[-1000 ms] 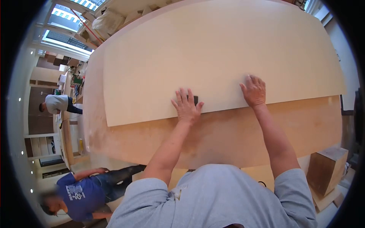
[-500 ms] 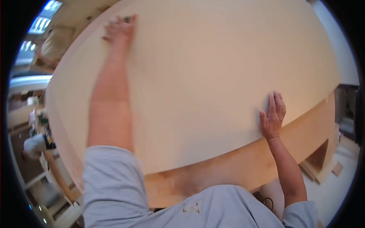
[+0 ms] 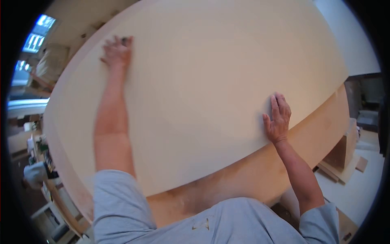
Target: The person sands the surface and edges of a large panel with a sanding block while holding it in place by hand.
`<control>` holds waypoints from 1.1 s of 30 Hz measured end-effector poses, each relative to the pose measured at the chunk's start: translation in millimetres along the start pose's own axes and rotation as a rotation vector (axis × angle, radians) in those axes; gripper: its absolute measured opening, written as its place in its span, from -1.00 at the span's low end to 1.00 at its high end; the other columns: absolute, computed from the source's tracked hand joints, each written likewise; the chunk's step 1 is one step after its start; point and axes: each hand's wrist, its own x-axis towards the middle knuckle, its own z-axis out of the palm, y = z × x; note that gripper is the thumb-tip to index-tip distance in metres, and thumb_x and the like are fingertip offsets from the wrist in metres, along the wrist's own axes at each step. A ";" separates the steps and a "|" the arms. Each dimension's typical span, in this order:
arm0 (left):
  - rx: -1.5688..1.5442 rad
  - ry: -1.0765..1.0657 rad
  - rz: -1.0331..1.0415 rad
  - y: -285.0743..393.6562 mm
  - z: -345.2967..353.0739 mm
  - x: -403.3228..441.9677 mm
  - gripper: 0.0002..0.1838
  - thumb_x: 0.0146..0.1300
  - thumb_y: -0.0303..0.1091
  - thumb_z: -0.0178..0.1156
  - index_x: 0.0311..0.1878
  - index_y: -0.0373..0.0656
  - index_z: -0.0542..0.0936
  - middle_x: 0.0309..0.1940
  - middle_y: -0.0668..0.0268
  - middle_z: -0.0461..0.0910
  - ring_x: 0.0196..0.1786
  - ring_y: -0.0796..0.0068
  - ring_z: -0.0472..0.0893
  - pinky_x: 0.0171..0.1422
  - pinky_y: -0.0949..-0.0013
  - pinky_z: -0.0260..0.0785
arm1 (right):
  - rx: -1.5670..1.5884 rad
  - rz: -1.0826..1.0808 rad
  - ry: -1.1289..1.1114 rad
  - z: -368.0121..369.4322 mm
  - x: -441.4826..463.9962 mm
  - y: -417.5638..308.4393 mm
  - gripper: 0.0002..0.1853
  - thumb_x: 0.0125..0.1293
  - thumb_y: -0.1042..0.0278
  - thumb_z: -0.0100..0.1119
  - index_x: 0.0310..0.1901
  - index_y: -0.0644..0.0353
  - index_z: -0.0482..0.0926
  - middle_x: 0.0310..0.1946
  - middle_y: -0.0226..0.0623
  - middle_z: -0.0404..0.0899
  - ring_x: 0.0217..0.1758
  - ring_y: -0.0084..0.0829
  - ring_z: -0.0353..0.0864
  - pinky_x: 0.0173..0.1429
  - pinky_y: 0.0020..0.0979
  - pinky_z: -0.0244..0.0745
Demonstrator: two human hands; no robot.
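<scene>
Head view: main risk, imo, is the pale sheet (image 3: 203, 81) sliding or twisting on the table (image 3: 243, 179) if L hand (image 3: 116, 53) pushes sideways w/ R hand (image 3: 279, 118) pressing too lightly. Also poss. scratches or dents if the small dark block (image 3: 124, 41) tips onto a corner, b/c the L arm is at long reach & pressure may go uneven.

Sheet lies under both hands, flat on table, its near edge set back from the table's near edge. L hand's nr the far left edge, fingers spread, block at its fingertips; can't tell if it's gripped or just pressed. R hand's open, palm down on sheet nr the near edge, nothing visible in it, well apart from L.
</scene>
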 end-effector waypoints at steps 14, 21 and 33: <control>-0.175 -0.155 0.074 70.2 -71.3 -496.2 0.03 0.41 0.43 -0.02 0.72 -0.04 -0.04 0.72 -0.08 -0.20 0.73 -0.26 -0.18 0.56 -0.64 -0.27 | -0.067 0.042 0.058 27.8 -1.0 12.9 -0.31 0.53 -0.13 0.05 0.45 0.25 0.39 0.51 0.00 0.34 0.62 -0.02 0.21 0.63 0.01 0.05; -0.172 -0.007 -0.221 -25.5 -49.7 -469.5 -0.09 0.48 0.40 -0.07 0.66 -0.06 0.15 0.68 -0.07 -0.02 0.70 -0.26 -0.08 0.56 -0.64 -0.22 | -0.104 0.011 0.093 42.5 6.7 31.4 -0.34 0.57 -0.14 -0.02 0.45 0.21 0.42 0.50 -0.03 0.36 0.60 -0.04 0.26 0.60 -0.01 0.12; 0.057 -0.045 -0.972 -403.8 -6.5 -476.5 0.00 0.44 0.56 -0.31 0.67 -0.04 0.16 0.68 -0.05 0.01 0.70 -0.18 -0.01 0.56 -0.61 -0.14 | -0.165 0.026 0.013 32.4 10.6 47.4 -0.35 0.63 -0.13 -0.14 0.49 0.23 0.39 0.53 -0.07 0.33 0.60 -0.07 0.28 0.63 -0.12 0.18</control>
